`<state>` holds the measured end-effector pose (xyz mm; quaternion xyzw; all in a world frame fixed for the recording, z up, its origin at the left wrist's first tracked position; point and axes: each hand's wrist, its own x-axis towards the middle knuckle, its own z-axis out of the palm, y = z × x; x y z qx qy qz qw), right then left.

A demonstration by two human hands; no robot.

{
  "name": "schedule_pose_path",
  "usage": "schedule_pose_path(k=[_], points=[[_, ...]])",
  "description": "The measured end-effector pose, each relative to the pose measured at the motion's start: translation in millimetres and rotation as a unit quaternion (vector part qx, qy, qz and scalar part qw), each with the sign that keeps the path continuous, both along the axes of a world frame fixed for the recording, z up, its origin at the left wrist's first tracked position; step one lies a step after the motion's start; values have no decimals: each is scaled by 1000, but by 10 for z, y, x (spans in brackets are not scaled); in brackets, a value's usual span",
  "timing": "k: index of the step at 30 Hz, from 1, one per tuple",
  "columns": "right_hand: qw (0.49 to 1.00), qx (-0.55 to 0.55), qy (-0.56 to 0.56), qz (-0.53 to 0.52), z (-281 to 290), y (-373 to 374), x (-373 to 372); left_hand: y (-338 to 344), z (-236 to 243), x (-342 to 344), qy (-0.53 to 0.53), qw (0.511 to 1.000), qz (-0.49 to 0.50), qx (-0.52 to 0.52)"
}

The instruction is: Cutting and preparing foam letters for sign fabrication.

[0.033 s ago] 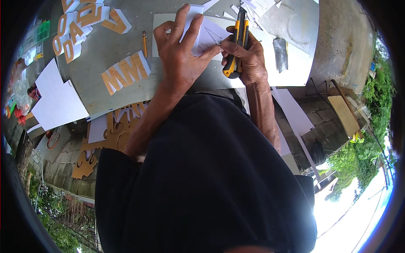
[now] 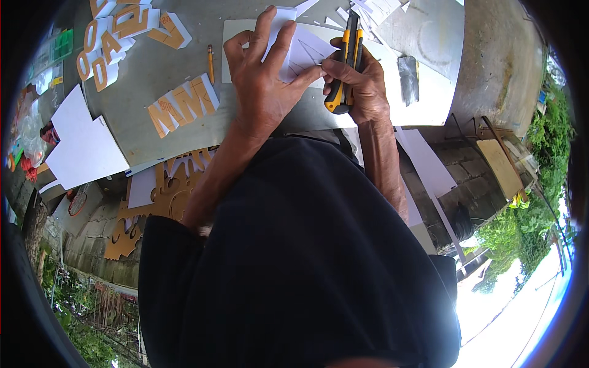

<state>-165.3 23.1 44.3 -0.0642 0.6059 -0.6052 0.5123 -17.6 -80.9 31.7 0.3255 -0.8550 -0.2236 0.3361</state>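
Here we are at the grey table [image 2: 132,110], and our white piece [image 2: 305,52], pencilled with lines, sits at the far middle, over the white board [image 2: 438,92]. Our left hand [image 2: 262,83] has its fingers spread wide across it; whether they pinch it or just rest there, we can't tell. The left thumb reaches right, up against the right fingertips at the piece's near edge. And our right hand [image 2: 368,92]? Wrapped round the yellow-and-black cutter [image 2: 351,46], nose pointing far. Just left of the board lies a pencil [image 2: 211,64], with brown-faced letters [image 2: 195,98] near it and more letters grouped far left. Paper scraps [image 2: 368,18] litter the far side, a dark block [image 2: 408,80] lies right of the cutter, and a white sheet [image 2: 86,144] sits well left.
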Motion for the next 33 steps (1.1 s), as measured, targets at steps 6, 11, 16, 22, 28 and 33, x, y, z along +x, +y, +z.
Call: schedule_pose_path(k=[6,11,16,22,28,33], points=[[1000,5,4,1,-27,8,-18,19,32,22,1,1000,-17,21],[999,38,27,-5,16,-28,70,69,-82,45,2,1000,-2,14],[994,75,49,-60,56,-51,146,91,-144,31,17,1000,1,-24],[989,96,102,-53,177,-87,182,73,-184,41,20,1000,-5,-14],[978,124,165,-40,338,-72,128,81,-227,69,-28,999,-16,-3],[967,103,223,-70,303,15,-194,3,-325,202,-43,999,-17,21]])
